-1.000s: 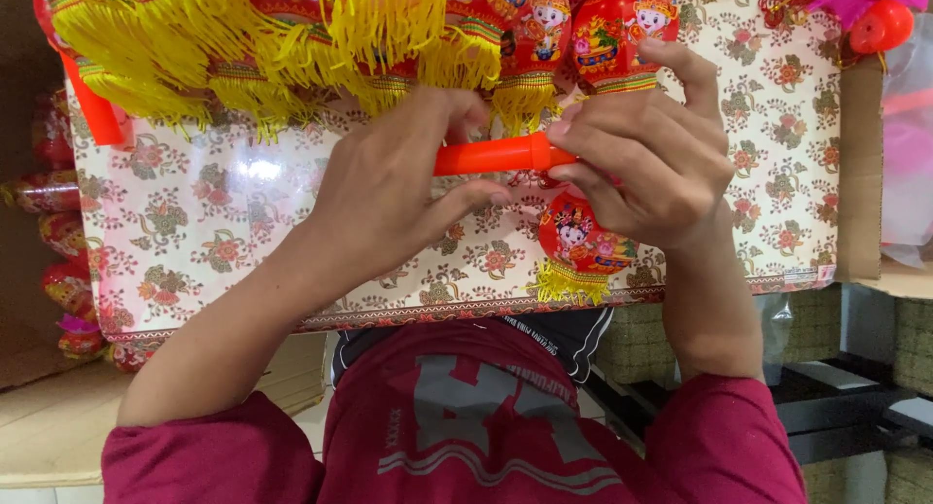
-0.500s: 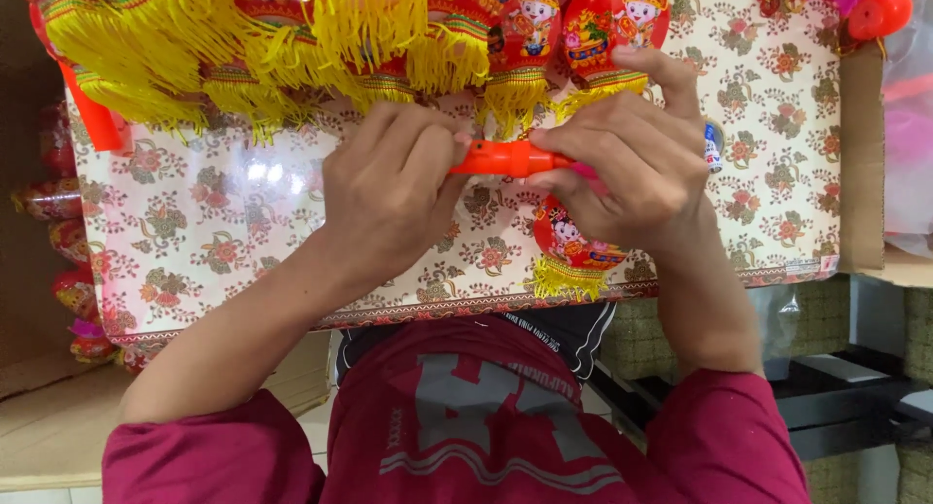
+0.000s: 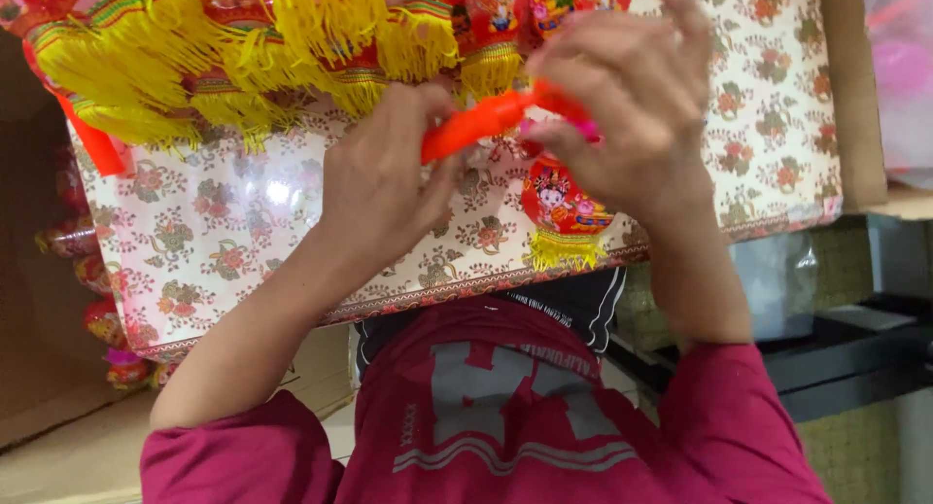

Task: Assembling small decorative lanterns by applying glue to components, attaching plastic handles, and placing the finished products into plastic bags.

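Your fingers are closed on a bright orange plastic stick (image 3: pixel 486 123): in the head view, the only view here, your left hand (image 3: pixel 381 183) pinches its near left end between thumb and fingertips, and your right hand (image 3: pixel 632 105) curls around its far right end, with the index finger raised free. The stick sits level between both hands, held above a floral-patterned sheet (image 3: pixel 214 237) that spreads across the work surface. A small red paper lantern with a yellow fringe (image 3: pixel 562 212) hangs just below your right hand; whether it is already fastened to the stick is hidden by your fingers. A heap of red decorations with yellow tassels (image 3: pixel 243 47) lies at the far left edge. To do this well, keep both pinches firm, hold the stick steady and level, and let the lantern hang clear of the sheet so its fringe does not crumple.
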